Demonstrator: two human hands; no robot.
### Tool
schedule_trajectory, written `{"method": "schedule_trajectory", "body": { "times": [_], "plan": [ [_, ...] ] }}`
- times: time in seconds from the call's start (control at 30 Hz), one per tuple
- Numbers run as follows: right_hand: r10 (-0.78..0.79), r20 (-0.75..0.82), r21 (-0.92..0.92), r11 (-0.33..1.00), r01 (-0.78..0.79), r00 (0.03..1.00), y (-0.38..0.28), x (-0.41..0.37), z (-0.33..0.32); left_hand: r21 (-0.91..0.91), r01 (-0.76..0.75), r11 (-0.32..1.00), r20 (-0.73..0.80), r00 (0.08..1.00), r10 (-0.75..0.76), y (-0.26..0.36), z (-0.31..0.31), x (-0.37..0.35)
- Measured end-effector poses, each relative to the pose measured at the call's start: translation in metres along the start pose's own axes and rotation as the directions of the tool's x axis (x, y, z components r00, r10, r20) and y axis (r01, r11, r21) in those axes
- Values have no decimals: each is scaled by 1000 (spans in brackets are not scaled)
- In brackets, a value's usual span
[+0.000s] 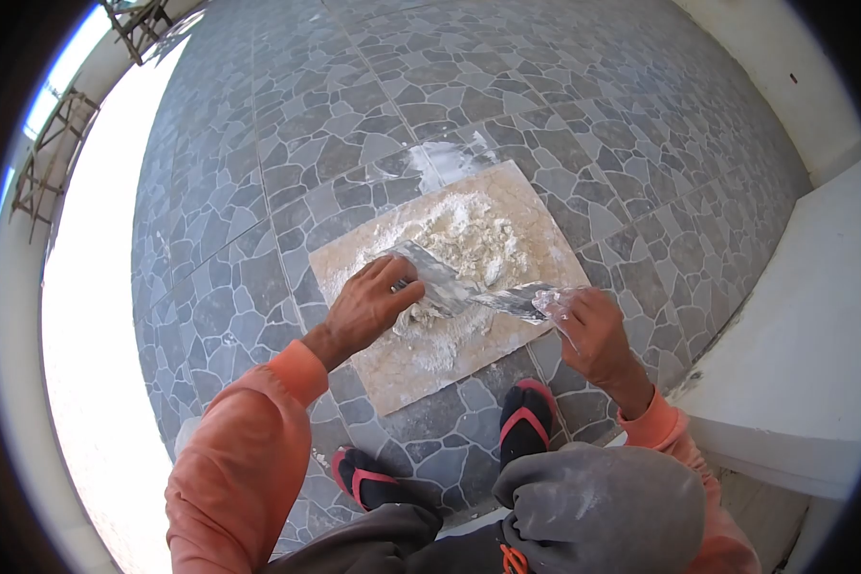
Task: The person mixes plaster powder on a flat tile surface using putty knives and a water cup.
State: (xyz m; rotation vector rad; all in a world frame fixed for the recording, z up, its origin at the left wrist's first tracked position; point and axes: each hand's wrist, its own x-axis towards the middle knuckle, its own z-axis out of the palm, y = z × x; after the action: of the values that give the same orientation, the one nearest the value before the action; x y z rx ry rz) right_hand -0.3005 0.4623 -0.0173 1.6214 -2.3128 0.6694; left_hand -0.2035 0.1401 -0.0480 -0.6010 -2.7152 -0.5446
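**Dusty Grey Knee Fronts the Scene as Two Blades Meet Over White Powder**

A right knee [607, 507] in grey cloth, nearest the lens, rises below the right hand's fingers, part of a low crouch that likely brings both arms within reach of the ground. Beyond it, the left hand [365, 304] curls its fingers tightly about the near end of a broad blade [435, 275], which slants away to their right. Opposite, the right hand [591, 335] pinches the whitened end of a narrower blade [515, 302], which runs leftward from those fingers. The two tools meet between the hands, an arrangement that probably lets one edge bear against the other; which lies on top is hard to tell.

The left forearm, in an orange sleeve [244, 459], angles in from the lower left, back of the hand uppermost. The right comes up from the lower right, its fingers turned inward.

Crumbly powder [478, 234] lies beneath and beyond the fingers on a tan board [402, 385], presumably there to spare the stone-patterned floor [306, 143]. Red-strapped sandals [526, 418] stand nearer the body than the fingers, just off the board's edge, perhaps for balance.
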Motion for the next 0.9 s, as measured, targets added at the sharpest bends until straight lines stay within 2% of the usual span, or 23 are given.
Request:
{"method": "schedule_trajectory", "body": {
  "times": [0.4,0.47,0.6,0.7,0.73,0.8,0.83,0.9],
  "plan": [
    [-75,107,83,994,66,991,4,14,25,-7,-157,988,52,986,157,22,-10,0],
    [-94,167,80,993,81,982,12,23,34,-9,-191,982,67,979,191,27,-13,-1],
    [-155,178,57,988,147,972,31,43,54,41,-270,962,104,959,264,34,-18,0],
    [-132,197,-46,989,143,972,41,54,64,47,-317,947,106,944,311,38,-18,-6],
    [-123,200,-73,988,140,972,43,55,68,15,-265,964,82,961,263,38,-17,-9],
    [-44,133,-5,999,45,990,42,53,75,-50,-157,986,37,987,159,37,-15,-16],
    [-3,103,32,999,0,995,41,52,79,-126,-13,992,9,1000,14,36,-15,-17],
    [219,76,127,966,-227,973,35,47,90,-283,264,922,-14,960,-279,35,-17,-18]
  ]
}}
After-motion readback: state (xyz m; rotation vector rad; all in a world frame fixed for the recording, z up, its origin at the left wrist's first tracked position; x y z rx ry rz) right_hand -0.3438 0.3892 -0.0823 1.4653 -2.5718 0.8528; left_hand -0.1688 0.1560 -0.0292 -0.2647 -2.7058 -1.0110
